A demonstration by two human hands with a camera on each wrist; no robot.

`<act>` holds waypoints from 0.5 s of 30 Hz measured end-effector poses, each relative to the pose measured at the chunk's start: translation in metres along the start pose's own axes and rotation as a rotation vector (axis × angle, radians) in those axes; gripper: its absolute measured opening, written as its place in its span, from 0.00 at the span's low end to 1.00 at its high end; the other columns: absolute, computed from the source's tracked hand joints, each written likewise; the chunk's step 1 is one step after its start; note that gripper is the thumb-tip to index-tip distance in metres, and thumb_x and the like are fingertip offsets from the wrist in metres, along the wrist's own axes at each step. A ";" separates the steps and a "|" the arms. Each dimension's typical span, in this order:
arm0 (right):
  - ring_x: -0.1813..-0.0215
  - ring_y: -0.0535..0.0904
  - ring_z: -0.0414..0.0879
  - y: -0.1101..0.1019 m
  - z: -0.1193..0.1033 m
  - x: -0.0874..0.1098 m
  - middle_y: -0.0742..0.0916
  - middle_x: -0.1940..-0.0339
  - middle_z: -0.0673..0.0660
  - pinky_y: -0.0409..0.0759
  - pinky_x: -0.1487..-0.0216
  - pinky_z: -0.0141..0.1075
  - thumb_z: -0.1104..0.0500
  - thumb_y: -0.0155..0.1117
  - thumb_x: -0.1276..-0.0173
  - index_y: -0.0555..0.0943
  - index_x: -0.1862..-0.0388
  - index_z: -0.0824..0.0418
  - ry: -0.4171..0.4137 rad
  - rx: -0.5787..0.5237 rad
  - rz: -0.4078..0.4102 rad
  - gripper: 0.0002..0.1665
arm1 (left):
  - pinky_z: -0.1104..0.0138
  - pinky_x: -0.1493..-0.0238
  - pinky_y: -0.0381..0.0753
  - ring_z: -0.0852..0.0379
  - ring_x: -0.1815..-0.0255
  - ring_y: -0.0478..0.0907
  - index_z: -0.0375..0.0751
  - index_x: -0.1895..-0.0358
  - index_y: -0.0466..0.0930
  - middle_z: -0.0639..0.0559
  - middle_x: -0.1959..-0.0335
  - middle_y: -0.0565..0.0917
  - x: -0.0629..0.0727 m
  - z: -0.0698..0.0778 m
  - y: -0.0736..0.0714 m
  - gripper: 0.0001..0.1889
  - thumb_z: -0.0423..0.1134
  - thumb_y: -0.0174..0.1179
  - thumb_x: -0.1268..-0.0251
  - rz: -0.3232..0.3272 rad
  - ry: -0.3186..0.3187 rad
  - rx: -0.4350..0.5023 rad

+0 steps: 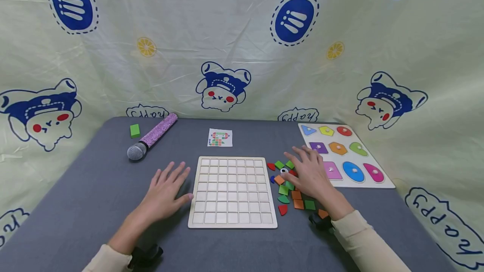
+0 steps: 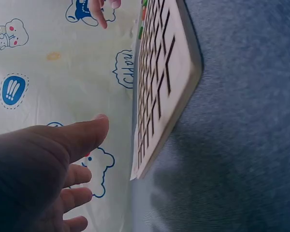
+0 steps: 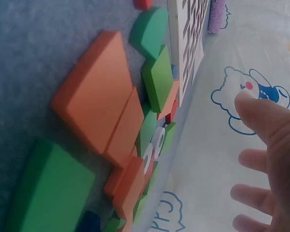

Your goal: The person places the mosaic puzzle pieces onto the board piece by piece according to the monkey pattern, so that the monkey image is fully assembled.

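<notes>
Right hand [image 1: 313, 174], colored blocks [image 1: 283, 190] beneath fingers [image 1: 294, 160]

In the head view, "happy" [image 1: 446, 228] is appearing upside down on the patterned cloth [image 1: 234, 24] at lower right and mid-frame, blue badges [image 1: 72, 7] higher up showing exclamation marks.

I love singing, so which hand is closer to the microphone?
Left. The left hand is on the near side of the microphone; the right hand is across the board, by the blocks.
</notes>
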State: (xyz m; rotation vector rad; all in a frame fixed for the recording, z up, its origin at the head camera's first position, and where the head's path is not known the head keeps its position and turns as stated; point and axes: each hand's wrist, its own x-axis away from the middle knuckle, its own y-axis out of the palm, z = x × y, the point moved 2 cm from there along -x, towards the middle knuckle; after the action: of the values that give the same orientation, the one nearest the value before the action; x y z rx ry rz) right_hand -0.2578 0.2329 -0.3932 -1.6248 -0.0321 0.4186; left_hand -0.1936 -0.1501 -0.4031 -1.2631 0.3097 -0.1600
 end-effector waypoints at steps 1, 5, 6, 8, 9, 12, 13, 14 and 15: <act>0.27 0.51 0.65 0.000 0.000 -0.001 0.67 0.29 0.63 0.49 0.33 0.64 0.39 0.64 0.41 0.69 0.33 0.52 -0.010 -0.006 0.003 0.39 | 0.37 0.31 0.46 0.35 0.25 0.48 0.41 0.29 0.60 0.41 0.26 0.58 0.000 0.000 0.001 0.38 0.53 0.60 0.39 -0.005 0.004 0.000; 0.28 0.54 0.65 0.003 0.000 -0.005 0.70 0.31 0.63 0.51 0.33 0.63 0.41 0.66 0.40 0.71 0.34 0.52 -0.044 -0.035 0.006 0.37 | 0.37 0.31 0.48 0.35 0.25 0.51 0.41 0.29 0.61 0.42 0.27 0.61 0.001 -0.001 0.004 0.37 0.51 0.61 0.40 -0.023 0.019 0.010; 0.29 0.54 0.65 0.003 -0.001 -0.007 0.70 0.31 0.63 0.51 0.33 0.63 0.42 0.66 0.40 0.72 0.35 0.52 -0.051 -0.045 0.002 0.36 | 0.37 0.32 0.48 0.35 0.26 0.51 0.41 0.30 0.62 0.42 0.27 0.61 0.001 -0.001 0.005 0.37 0.50 0.62 0.40 -0.028 0.024 0.012; 0.29 0.55 0.65 0.005 -0.001 -0.009 0.70 0.32 0.62 0.52 0.33 0.62 0.43 0.65 0.40 0.72 0.35 0.52 -0.058 -0.057 -0.012 0.35 | 0.37 0.32 0.48 0.35 0.26 0.51 0.41 0.30 0.62 0.43 0.27 0.62 0.001 -0.001 0.006 0.37 0.50 0.62 0.40 -0.041 0.028 0.026; 0.29 0.55 0.64 0.005 -0.001 -0.010 0.70 0.32 0.62 0.51 0.33 0.62 0.43 0.65 0.39 0.72 0.35 0.52 -0.060 -0.065 -0.023 0.34 | 0.37 0.32 0.48 0.36 0.26 0.52 0.41 0.30 0.62 0.43 0.27 0.62 0.001 -0.002 0.007 0.36 0.49 0.62 0.41 -0.047 0.030 0.035; 0.29 0.55 0.64 0.007 -0.001 -0.014 0.71 0.32 0.61 0.52 0.33 0.62 0.44 0.65 0.39 0.73 0.35 0.51 -0.064 -0.075 -0.048 0.33 | 0.36 0.32 0.49 0.36 0.26 0.52 0.41 0.30 0.63 0.44 0.27 0.62 0.000 -0.003 0.009 0.36 0.49 0.62 0.41 -0.064 0.036 0.060; 0.29 0.56 0.64 0.008 0.000 -0.015 0.71 0.32 0.61 0.52 0.33 0.62 0.44 0.65 0.39 0.73 0.35 0.51 -0.063 -0.077 -0.053 0.33 | 0.36 0.32 0.49 0.36 0.26 0.52 0.41 0.31 0.63 0.44 0.27 0.63 0.000 -0.003 0.010 0.36 0.48 0.63 0.41 -0.067 0.040 0.068; 0.30 0.56 0.64 0.008 0.001 -0.016 0.71 0.32 0.61 0.53 0.33 0.62 0.44 0.65 0.39 0.73 0.36 0.50 -0.062 -0.081 -0.058 0.33 | 0.36 0.32 0.49 0.36 0.26 0.52 0.41 0.31 0.64 0.44 0.28 0.63 0.000 -0.003 0.010 0.35 0.48 0.63 0.41 -0.068 0.045 0.076; 0.30 0.56 0.64 0.009 0.002 -0.017 0.71 0.33 0.61 0.53 0.34 0.62 0.45 0.65 0.39 0.73 0.36 0.50 -0.062 -0.086 -0.060 0.32 | 0.36 0.33 0.49 0.36 0.26 0.53 0.40 0.31 0.64 0.44 0.28 0.63 0.000 -0.004 0.011 0.35 0.48 0.63 0.41 -0.070 0.051 0.082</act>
State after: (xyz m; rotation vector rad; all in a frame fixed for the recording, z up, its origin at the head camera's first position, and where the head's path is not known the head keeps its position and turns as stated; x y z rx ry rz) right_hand -0.2759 0.2292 -0.3975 -1.6908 -0.1473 0.4257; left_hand -0.1957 -0.1500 -0.4145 -1.1909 0.2997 -0.2628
